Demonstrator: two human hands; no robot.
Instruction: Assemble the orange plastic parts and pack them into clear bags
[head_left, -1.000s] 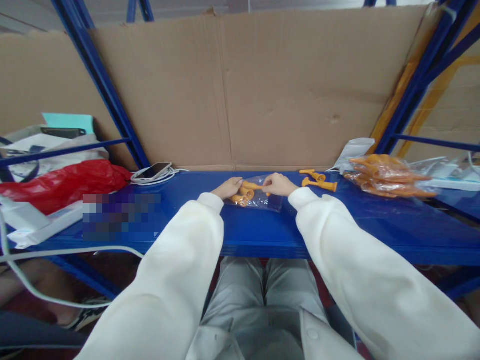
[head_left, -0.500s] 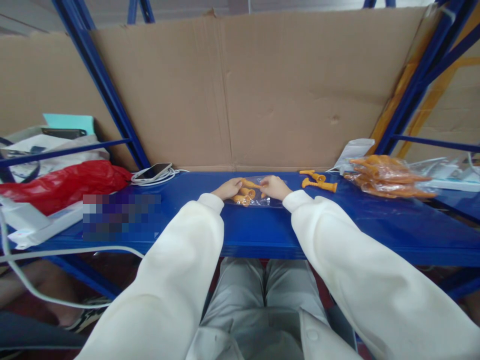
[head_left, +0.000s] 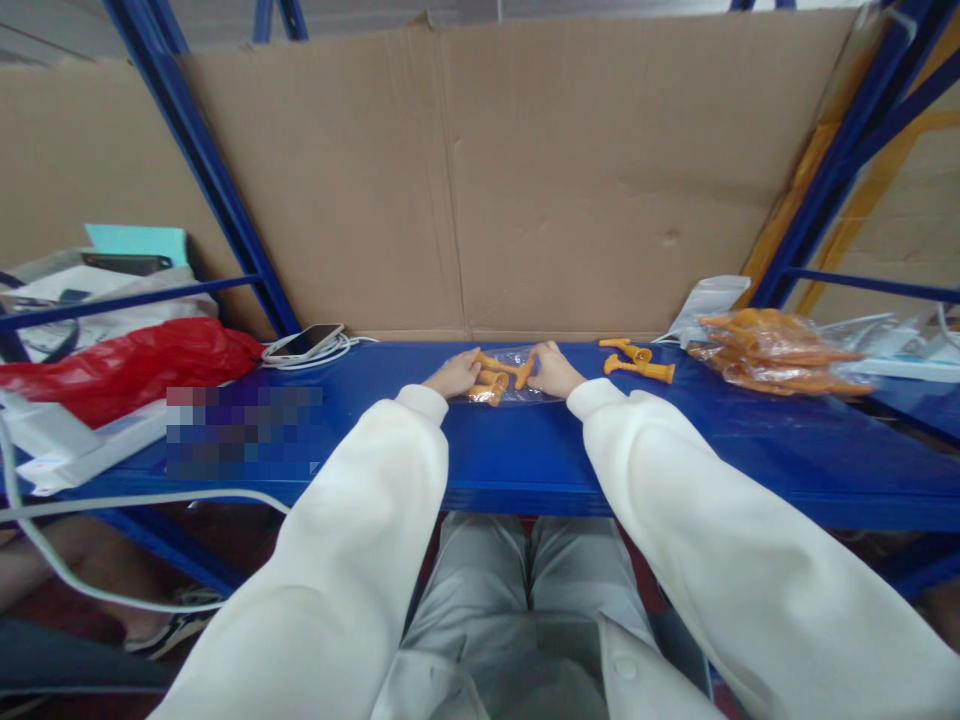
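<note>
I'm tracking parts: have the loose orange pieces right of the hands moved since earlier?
No; relative to the cardboard panel, the loose orange pieces haven't shifted.

We have open blue tabletop (head_left: 525,460) at centre, between the white sleeves (head_left: 367,490) and in front of the clear bag (head_left: 536,396). Another gap runs from the left hand (head_left: 454,375) toward the coiled white cable (head_left: 330,356) at centre left. Right of centre, loose orange pieces (head_left: 654,372) crowd us near the right hand (head_left: 556,373); beyond, stacked bagged pieces (head_left: 780,350) obstruct. Cardboard (head_left: 570,190) walls off our back edge.
</note>
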